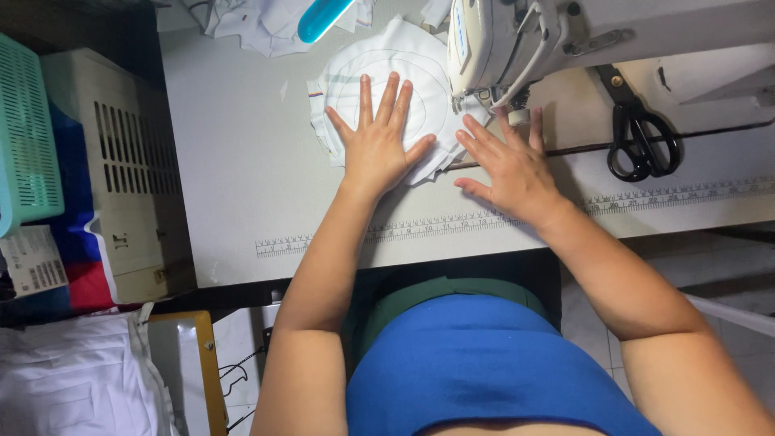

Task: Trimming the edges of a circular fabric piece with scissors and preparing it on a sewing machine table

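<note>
2 flat hands, left hand (376, 144) and right hand (507, 165), press white fabric (420, 81)

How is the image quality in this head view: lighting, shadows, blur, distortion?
Head view: bright, slightly bluish light on the white table; the left edge and the space under the table fall into dark shadow. The left hand on the white fabric and the right hand are sharp, without motion blur. Wide-angle distortion bows the table's ruler strip. The black scissors read clearly.
</note>
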